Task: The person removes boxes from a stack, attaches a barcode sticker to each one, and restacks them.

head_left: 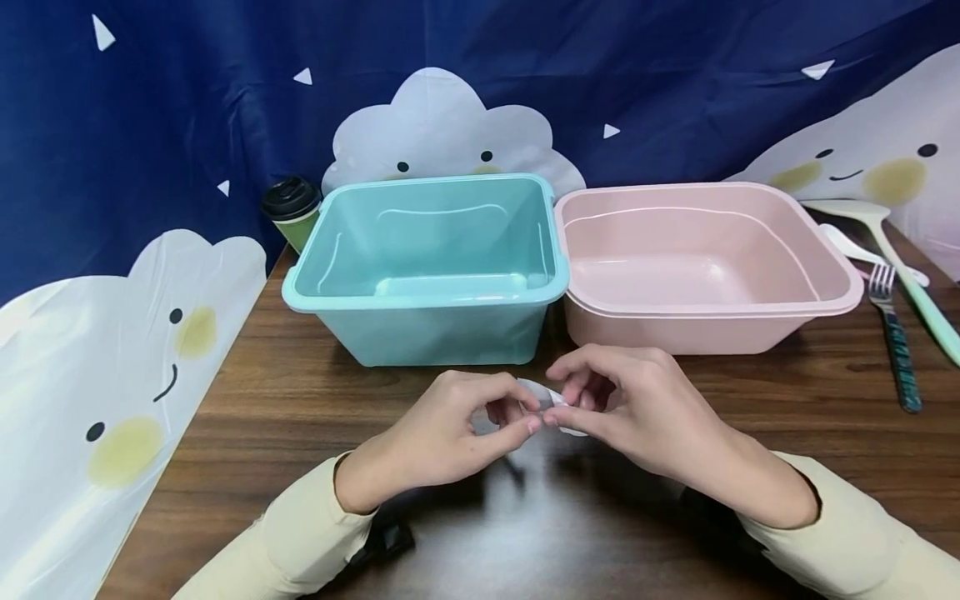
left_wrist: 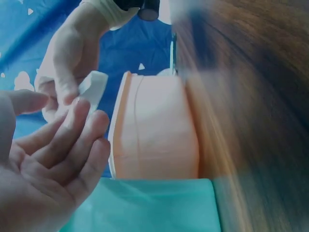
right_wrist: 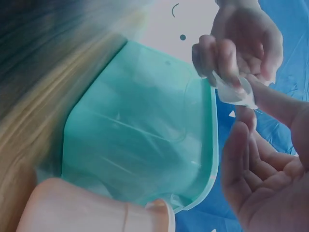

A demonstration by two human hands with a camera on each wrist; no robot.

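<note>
- I have both hands close together over the counter [head_left: 255, 400], in front of the two tubs.
- Left hand [head_left: 465, 429]: thumb and fingers bent in, pinching the near-left part of a small white piece [head_left: 542, 392].
- Right hand [head_left: 645, 408]: thumb and fingertips pinching the same piece from the other side; the two thumb tips nearly meet.
- White piece: held up between the hands, thin and curved. On my right wrist feed it bends around a left fingertip. Cannot tell what it is made of.
- Teal tub [head_left: 435, 333]: behind the left hand, opening up, rim just beside the pink one's.
- Pink tub [head_left: 675, 335]: behind the right hand, lower than its neighbour.
- Green cup [head_left: 295, 223] with a dark lid, just left of the teal tub, partly hidden by it.
- Right of the pink tub: a fork [head_left: 894, 333] with a patterned dark handle, a white spoon [head_left: 862, 250], and a long utensil [head_left: 903, 271] with a pale green handle.
- Blue backdrop [head_left: 525, 50] behind, printed with smiling clouds and white triangles.
- Pale sleeves [head_left: 292, 525] on both arms.
</note>
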